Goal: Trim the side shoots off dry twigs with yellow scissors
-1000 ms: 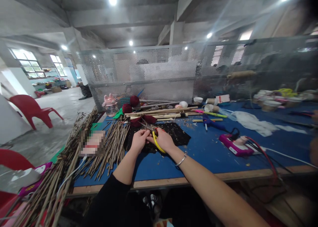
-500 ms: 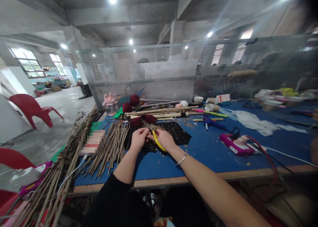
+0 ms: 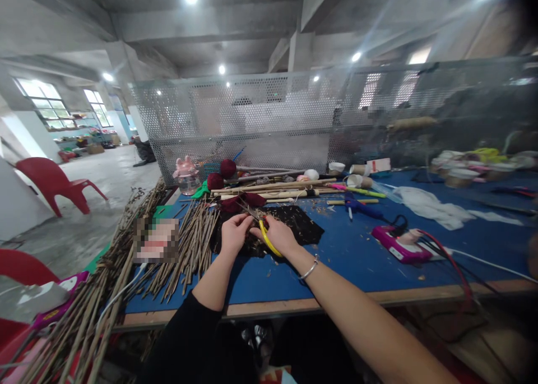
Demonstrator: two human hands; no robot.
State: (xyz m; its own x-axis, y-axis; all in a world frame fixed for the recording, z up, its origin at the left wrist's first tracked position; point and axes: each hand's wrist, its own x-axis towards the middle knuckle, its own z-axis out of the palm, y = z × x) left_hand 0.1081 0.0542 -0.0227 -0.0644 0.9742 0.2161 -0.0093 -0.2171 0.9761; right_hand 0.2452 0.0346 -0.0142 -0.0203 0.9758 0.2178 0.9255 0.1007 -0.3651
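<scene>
My right hand is closed round the yellow handles of a pair of scissors, whose blades point up and to the left. Just left of it, my left hand is pinched, and what its fingertips hold is too small to make out. Both hands are over a black cloth strewn with dry scraps. Dark red cloth lies beyond the fingers. Cut brown sticks are spread beside my left hand.
Long stems lie at the left edge. Bamboo rods and dark red balls are at the back. A blue glue gun, purple power strip and cables are on the right. Perforated metal screen stands behind.
My right hand and the scissors have shifted very slightly; the scissor handles look a little further apart. My left hand is nearly where it was.
</scene>
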